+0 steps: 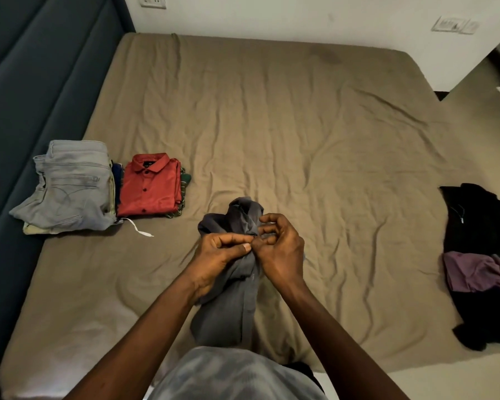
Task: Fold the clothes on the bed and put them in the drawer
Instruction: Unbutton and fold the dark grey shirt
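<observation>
While the grey shirt (237, 287) was bunched at the near middle of the bed (272, 125), its front was pinched by the left hand (218, 256) and the right hand (282, 249), fingers curled, probably at a button. Tbh it'd be best pulled taut, then laid flat. Loads of bare sheet was seen ahead. The jeans (67, 192) and red shirt (150, 189) were stacked far left, and the unfolded dark clothes (479, 226) were piled near the right edge.

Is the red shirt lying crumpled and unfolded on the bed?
No, the red shirt lies neatly folded, collar on top, beside the folded grey jeans at the left side of the bed.
</observation>
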Demonstrator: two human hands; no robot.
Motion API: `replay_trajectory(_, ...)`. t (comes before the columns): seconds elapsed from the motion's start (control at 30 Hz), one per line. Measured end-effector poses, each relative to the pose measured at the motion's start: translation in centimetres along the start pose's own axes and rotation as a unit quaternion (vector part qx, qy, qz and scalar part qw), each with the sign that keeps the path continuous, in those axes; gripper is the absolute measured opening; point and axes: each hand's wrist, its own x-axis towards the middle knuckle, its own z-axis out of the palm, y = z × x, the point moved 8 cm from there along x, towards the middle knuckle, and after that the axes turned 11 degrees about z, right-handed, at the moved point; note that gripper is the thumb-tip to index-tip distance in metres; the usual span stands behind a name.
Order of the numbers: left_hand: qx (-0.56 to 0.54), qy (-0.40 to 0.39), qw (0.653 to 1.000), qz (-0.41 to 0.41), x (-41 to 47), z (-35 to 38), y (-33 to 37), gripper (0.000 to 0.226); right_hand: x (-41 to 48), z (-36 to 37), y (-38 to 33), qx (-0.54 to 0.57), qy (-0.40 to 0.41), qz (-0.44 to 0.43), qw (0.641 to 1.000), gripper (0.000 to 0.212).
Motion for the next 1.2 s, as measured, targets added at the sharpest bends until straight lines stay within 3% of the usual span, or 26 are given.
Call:
replay_trajectory(0.27,-0.043,0.039,0.998,-0.033,0.3,3.8,-0.6,0.021,0.2,-2.2,-0.1,0.004,0.054,-0.039,0.998,0.033)
replay_trajectory(0.47,-0.048,0.099,0.994,-0.013,1.4,4.1,-0.6,0.019,2.0,-3.1,0.1,0.082,-0.125,0.008,0.989,0.055)
replay_trajectory(0.57,-0.007,0.133,0.991,-0.002,1.5,4.6,-1.2,0.016,2.5,-3.9,0.0,0.039,-0.143,-0.010,0.989,0.058)
replay_trajectory(0.8,-0.023,0.132,0.991,0.023,0.7,6.9,-1.1,0.013,4.0,-5.4,1.6,0.034,-0.140,-0.023,0.989,0.013)
replay_trajectory(0.9,-0.030,0.136,0.990,0.039,0.7,7.5,-0.5,0.015,4.0,-4.6,1.5,0.056,-0.174,-0.016,0.983,0.016)
replay_trajectory(1.03,-0.092,0.171,0.980,0.039,1.4,8.0,1.2,0.020,3.8,-3.5,2.4,0.072,-0.238,-0.002,0.969,0.037)
replay_trajectory(1.13,-0.110,0.174,0.977,0.057,2.9,7.1,2.9,0.018,4.7,-3.5,2.4,0.072,-0.249,0.004,0.966,0.010)
replay_trajectory(1.2,-0.087,0.157,0.981,0.068,3.9,6.8,3.6,0.014,5.3,-3.1,1.9,0.109,-0.260,0.050,0.958,0.015)
